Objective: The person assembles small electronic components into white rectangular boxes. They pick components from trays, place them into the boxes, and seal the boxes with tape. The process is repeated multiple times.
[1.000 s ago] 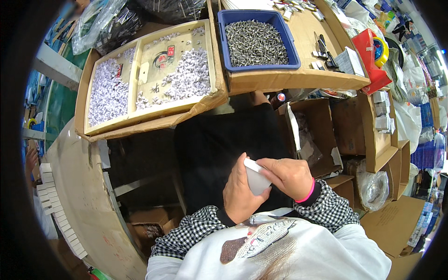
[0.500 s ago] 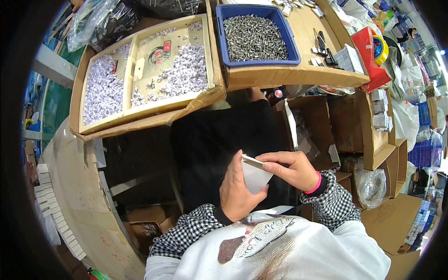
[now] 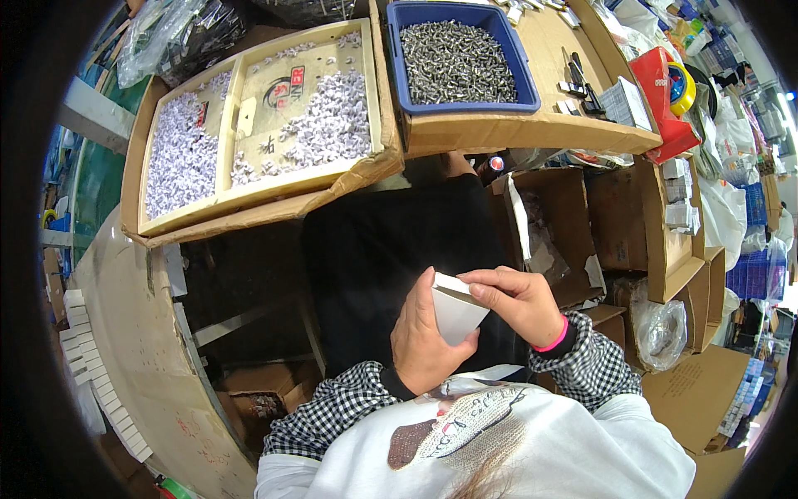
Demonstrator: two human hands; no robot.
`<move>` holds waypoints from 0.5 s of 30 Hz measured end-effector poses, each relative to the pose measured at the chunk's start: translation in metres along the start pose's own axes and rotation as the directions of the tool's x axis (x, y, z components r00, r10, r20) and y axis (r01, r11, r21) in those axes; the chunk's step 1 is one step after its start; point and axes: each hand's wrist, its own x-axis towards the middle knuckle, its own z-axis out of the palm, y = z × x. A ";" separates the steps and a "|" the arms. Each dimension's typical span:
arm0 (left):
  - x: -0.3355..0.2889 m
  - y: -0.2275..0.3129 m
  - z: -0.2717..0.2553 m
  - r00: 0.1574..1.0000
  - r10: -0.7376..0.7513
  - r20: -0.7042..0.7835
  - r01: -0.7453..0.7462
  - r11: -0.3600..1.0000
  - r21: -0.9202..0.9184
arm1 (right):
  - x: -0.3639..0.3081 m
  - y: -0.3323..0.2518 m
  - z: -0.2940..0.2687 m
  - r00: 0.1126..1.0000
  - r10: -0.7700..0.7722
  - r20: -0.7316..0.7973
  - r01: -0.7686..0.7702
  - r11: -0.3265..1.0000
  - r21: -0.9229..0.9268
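Showing the head view, the figure centres on a flat white box (image 3: 455,318), held tilted before the torso and above a black cloth (image 3: 399,237). A likely fault is crushing: should the left hand (image 3: 428,345) squeeze harder, the broad faces, if thin-walled, could bow inward. A second is creasing, since the right hand (image 3: 521,305) bears on one corner of the narrow upper end, and an uneven push there could bend that edge. A slip is also possible if the left thumb loosens, and the box could then drop onto the cloth.

The left hand is partly closed, its fingers along the box's left side and its thumb against the lower right edge, gripping it. The right hand is curled, thumb and forefinger nearly together at the upper right corner, apparently pinching it. Whether that end is a loose flap or a closed face cannot be told at this scale. Beyond lie a wooden tray (image 3: 228,141) of small white pieces (image 3: 334,116) and a blue bin (image 3: 465,109) of metal parts (image 3: 455,62).
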 end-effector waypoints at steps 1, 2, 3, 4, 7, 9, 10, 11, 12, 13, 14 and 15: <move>0.000 0.000 0.000 1.000 0.017 -0.010 -0.017 1.000 0.013 | -0.002 0.000 0.003 0.993 -0.110 -0.050 0.104 0.988 -0.113; 0.000 0.000 0.001 1.000 0.022 -0.015 -0.022 1.000 0.017 | -0.004 0.000 0.006 0.983 -0.165 -0.082 0.153 0.979 -0.139; 0.000 0.000 0.001 1.000 0.017 -0.011 -0.017 1.000 0.015 | -0.006 0.000 0.008 0.973 -0.203 -0.111 0.181 0.966 -0.183; 0.000 -0.001 0.002 0.999 0.033 -0.026 -0.032 0.999 0.032 | -0.007 0.000 0.011 0.962 -0.234 -0.138 0.198 0.952 -0.236; -0.001 0.000 0.002 0.998 0.038 -0.044 -0.036 0.998 0.059 | -0.007 0.000 0.017 0.934 -0.308 -0.179 0.251 0.926 -0.283; -0.003 0.000 0.002 0.999 0.020 -0.048 -0.017 0.998 0.058 | -0.006 -0.002 0.019 0.924 -0.337 -0.183 0.267 0.907 -0.325; -0.003 0.000 0.002 0.998 0.031 -0.060 -0.027 0.997 0.071 | -0.006 -0.002 0.019 0.919 -0.352 -0.178 0.275 0.896 -0.350; -0.004 0.000 0.002 0.997 0.034 -0.066 -0.029 0.997 0.078 | -0.005 -0.003 0.020 0.915 -0.364 -0.173 0.278 0.881 -0.382; -0.005 0.000 0.001 0.998 0.023 -0.067 -0.018 0.997 0.077 | -0.005 -0.004 0.020 0.906 -0.396 -0.151 0.309 0.861 -0.404; -0.006 0.000 0.001 0.997 0.036 -0.067 -0.032 0.997 0.065 | -0.004 -0.004 0.020 0.896 -0.425 -0.130 0.334 0.837 -0.434; -0.007 -0.002 0.000 0.997 0.037 -0.061 -0.034 0.998 0.046 | -0.004 -0.005 0.020 0.889 -0.444 -0.109 0.348 0.812 -0.469; -0.007 -0.003 -0.001 0.999 0.022 -0.046 -0.021 1.000 0.016 | -0.003 -0.005 0.019 0.887 -0.456 -0.076 0.374 0.805 -0.460</move>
